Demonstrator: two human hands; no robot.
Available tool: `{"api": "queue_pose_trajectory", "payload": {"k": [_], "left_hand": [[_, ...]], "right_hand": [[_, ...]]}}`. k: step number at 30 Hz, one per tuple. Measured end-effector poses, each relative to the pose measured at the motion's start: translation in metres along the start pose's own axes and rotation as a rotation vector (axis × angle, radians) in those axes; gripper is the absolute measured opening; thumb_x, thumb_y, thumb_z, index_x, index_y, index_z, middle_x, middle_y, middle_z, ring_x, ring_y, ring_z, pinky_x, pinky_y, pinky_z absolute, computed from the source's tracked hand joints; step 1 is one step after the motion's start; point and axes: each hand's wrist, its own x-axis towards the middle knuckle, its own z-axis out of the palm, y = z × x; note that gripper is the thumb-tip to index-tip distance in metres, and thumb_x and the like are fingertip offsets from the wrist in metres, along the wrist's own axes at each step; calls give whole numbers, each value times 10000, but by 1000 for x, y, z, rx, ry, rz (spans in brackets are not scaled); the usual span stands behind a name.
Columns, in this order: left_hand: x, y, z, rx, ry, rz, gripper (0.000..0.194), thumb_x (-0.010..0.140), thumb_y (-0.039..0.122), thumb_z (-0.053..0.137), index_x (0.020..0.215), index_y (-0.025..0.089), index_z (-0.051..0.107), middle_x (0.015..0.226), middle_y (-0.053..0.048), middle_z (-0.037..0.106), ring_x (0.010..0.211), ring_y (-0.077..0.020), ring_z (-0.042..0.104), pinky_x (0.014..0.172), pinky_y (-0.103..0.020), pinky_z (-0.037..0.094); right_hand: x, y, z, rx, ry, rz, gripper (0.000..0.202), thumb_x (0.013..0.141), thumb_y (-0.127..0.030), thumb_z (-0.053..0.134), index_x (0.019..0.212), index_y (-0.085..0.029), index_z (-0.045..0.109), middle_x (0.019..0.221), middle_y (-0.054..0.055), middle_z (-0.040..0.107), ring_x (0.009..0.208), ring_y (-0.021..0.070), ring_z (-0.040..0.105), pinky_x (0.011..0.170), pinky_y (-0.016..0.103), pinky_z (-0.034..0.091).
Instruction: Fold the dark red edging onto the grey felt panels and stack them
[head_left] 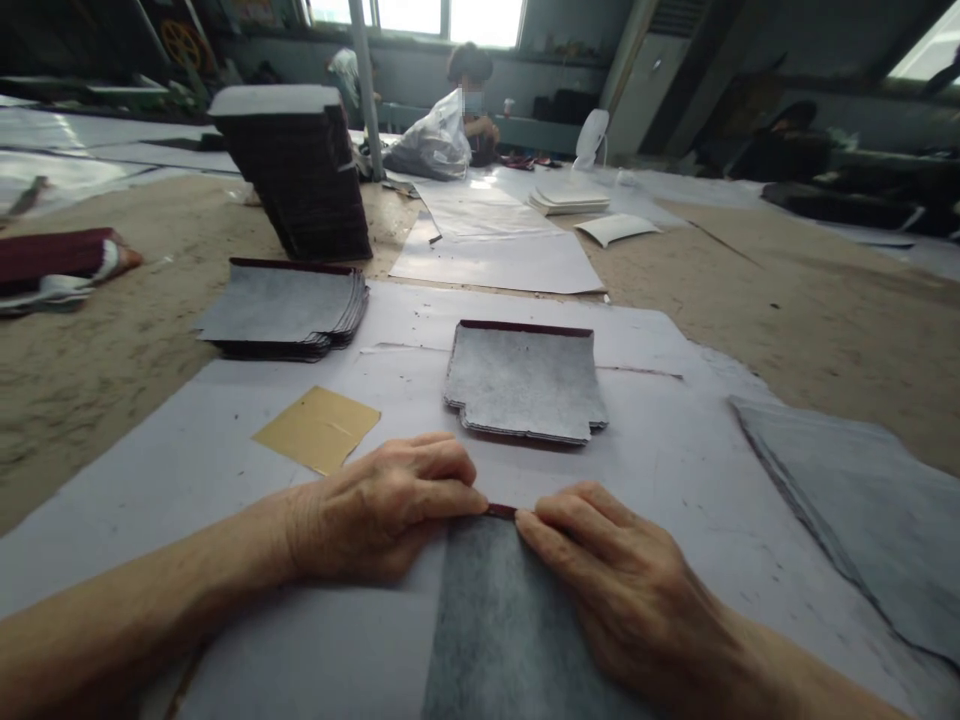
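Observation:
A grey sheet [502,620] lies at the front of the white paper, its far end showing a narrow dark red edge between my hands. My left hand [390,505] pinches the left end of that edge with thumb and fingers pressed together. At the right end of the edge, my right hand [619,575] has its fingertips closed on it. Just beyond my hands sits a small stack of grey pieces [525,380] with a dark red far edge. A yellow square [321,430] lies beyond my left wrist.
Another stack of grey pieces [281,305] and a tall dark stack [300,180] stand at the left. Grey sheets [870,510] lie at the right. Across the table, a person [480,125] sits near a plastic bag [435,140].

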Motion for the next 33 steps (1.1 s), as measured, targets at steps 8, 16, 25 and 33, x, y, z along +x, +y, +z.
{"api": "queue_pose_trajectory", "payload": {"k": [8, 16, 25, 33], "left_hand": [[-9, -2, -5, 32, 38, -31, 307, 732, -20, 416, 910, 146, 603, 817, -52, 525, 735, -125, 478, 659, -249, 429], [-21, 24, -5, 116, 20, -19, 312, 695, 21, 423, 953, 124, 567, 836, -65, 528, 698, -151, 455, 627, -311, 396], [-25, 33, -1, 105, -14, -86, 298, 687, 47, 455, 955, 127, 557, 857, -64, 519, 708, -158, 454, 633, -329, 380], [-26, 35, -2, 120, -26, -85, 304, 688, 53, 474, 968, 135, 560, 844, -54, 531, 722, -165, 466, 633, -331, 383]], "right_hand": [[3, 3, -5, 51, -102, 70, 433, 807, -34, 371, 1216, -142, 465, 874, 81, 507, 789, 168, 483, 672, 303, 479], [12, 3, -7, 28, -283, 90, 542, 761, -22, 357, 1290, -133, 399, 855, 82, 468, 761, 167, 469, 636, 294, 473], [20, 5, -9, 50, -392, 135, 604, 709, -17, 381, 1276, -224, 404, 824, 49, 439, 709, 156, 445, 603, 286, 444], [33, 1, -14, 31, -420, 173, 611, 709, -17, 372, 1241, -304, 458, 792, 24, 457, 640, 130, 464, 574, 268, 438]]}}
